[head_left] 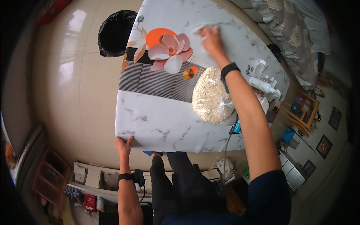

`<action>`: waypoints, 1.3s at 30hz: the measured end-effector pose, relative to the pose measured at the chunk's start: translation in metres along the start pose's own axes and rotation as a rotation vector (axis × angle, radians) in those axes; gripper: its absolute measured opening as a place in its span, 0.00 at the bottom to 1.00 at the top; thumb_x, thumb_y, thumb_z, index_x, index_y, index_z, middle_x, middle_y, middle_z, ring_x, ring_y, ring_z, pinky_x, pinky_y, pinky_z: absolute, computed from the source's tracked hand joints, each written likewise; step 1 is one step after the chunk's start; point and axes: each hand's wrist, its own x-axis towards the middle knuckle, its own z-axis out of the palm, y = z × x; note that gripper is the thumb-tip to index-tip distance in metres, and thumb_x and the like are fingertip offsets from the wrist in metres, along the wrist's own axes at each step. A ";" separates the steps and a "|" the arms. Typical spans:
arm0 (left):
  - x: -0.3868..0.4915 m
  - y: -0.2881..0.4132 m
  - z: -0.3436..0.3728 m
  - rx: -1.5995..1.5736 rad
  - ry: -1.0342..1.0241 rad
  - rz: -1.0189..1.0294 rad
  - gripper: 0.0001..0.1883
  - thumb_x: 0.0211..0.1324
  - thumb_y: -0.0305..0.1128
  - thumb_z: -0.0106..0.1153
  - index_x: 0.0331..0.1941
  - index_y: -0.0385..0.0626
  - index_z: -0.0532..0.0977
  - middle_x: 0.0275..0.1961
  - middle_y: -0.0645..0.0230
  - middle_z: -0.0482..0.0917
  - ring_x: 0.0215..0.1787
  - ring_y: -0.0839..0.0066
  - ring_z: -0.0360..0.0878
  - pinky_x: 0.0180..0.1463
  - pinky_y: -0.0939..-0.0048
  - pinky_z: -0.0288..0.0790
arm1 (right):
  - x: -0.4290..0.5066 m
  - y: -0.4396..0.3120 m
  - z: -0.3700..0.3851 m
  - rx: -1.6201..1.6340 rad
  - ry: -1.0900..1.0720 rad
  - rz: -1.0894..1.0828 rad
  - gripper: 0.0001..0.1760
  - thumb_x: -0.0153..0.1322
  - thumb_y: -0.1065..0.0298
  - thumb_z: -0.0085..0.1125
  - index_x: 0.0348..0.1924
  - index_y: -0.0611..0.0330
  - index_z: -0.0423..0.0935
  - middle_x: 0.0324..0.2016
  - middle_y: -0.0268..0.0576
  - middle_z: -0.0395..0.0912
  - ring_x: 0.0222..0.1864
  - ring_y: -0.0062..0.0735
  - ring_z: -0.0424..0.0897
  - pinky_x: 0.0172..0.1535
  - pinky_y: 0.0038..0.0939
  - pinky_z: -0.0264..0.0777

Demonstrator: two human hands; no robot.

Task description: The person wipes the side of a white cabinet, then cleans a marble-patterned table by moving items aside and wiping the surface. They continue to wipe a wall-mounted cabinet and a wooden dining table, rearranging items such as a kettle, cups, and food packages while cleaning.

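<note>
My right hand [211, 39] is on the far part of a table with a marble-pattern cover [157, 121], its fingers pressed on a white cloth or tissue [200, 28]; hand and cloth are blurred. At the table's near left corner my left hand [123, 144] rests over the edge, thumb on top, fingers partly hidden. A clear plastic bag of pale grains or small pieces [209, 95] lies on the table, left of my right forearm. Beyond that forearm a white spray bottle [263, 85] lies on its side. The cover bears a printed pink flower [171, 52].
A bin with a black liner [115, 33] stands at the table's far left side. More items, including a blue box [237, 127], lie partly behind my right arm. A grey cable [227, 149] hangs over the near edge. A sofa [256, 17] stands at the upper right.
</note>
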 end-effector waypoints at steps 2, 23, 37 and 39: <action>0.000 -0.002 0.000 0.028 0.037 0.086 0.29 0.40 0.42 0.78 0.30 0.35 0.67 0.30 0.52 0.74 0.33 0.53 0.72 0.39 0.53 0.69 | 0.006 0.003 0.007 -0.081 0.158 0.153 0.09 0.70 0.70 0.52 0.44 0.52 0.74 0.52 0.58 0.67 0.52 0.61 0.69 0.50 0.51 0.72; 0.014 -0.014 0.014 0.138 0.082 0.070 0.34 0.37 0.49 0.80 0.34 0.33 0.70 0.31 0.51 0.78 0.32 0.54 0.78 0.37 0.55 0.74 | -0.254 -0.178 0.149 0.038 0.115 -0.407 0.22 0.70 0.69 0.51 0.56 0.36 0.74 0.52 0.36 0.73 0.55 0.47 0.70 0.49 0.48 0.72; -0.099 0.331 0.120 -0.037 -0.213 1.421 0.37 0.48 0.29 0.69 0.65 0.47 0.66 0.59 0.56 0.75 0.62 0.57 0.71 0.63 0.60 0.67 | -0.508 0.043 0.110 0.254 -0.056 0.384 0.13 0.60 0.82 0.55 0.31 0.49 0.73 0.38 0.43 0.70 0.44 0.56 0.70 0.45 0.47 0.70; -0.125 0.369 0.159 0.214 -0.166 1.505 0.37 0.50 0.30 0.65 0.67 0.50 0.63 0.61 0.56 0.74 0.64 0.59 0.69 0.66 0.59 0.62 | -0.504 0.043 0.119 0.257 -0.032 0.471 0.11 0.59 0.80 0.58 0.27 0.49 0.74 0.38 0.44 0.71 0.43 0.57 0.70 0.44 0.49 0.70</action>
